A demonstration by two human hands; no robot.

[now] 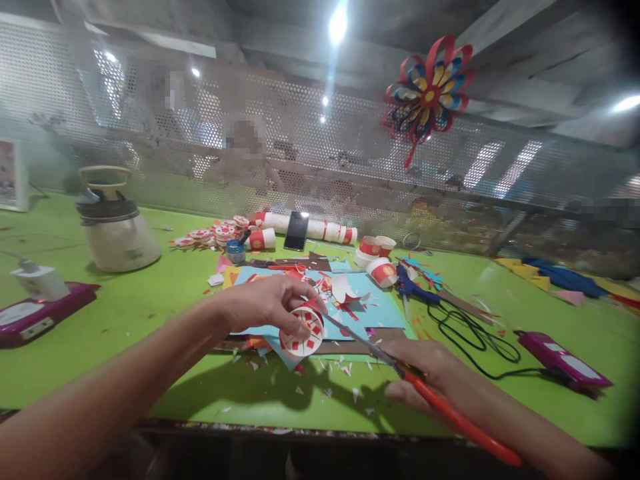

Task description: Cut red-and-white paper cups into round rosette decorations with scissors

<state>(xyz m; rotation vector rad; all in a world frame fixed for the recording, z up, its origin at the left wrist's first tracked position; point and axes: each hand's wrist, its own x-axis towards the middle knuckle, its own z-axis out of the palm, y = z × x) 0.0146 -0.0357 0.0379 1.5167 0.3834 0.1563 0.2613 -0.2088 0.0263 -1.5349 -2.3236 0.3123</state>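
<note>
Left-hand fingers (pixel 267 303) found clamped on a paper cup (pixel 304 345), thumb across its red-patterned base. Right-hand fingers (pixel 420 370) found closed around the red-handled scissors (pixel 440 405), blades directed at the cup's upper edge; contact there cannot be determined. Directly beneath the left fingers lie light blue sheets (pixel 385 310); nearer the wearer than those fingers, white scraps (pixel 355 395) are scattered on the green table (pixel 185 360). Beyond the right fingers sits a blue glue gun (pixel 417 288); farther beyond the left fingers, a phone (pixel 297 231).

forward-down head view over green table (pixel 125 307)
</note>
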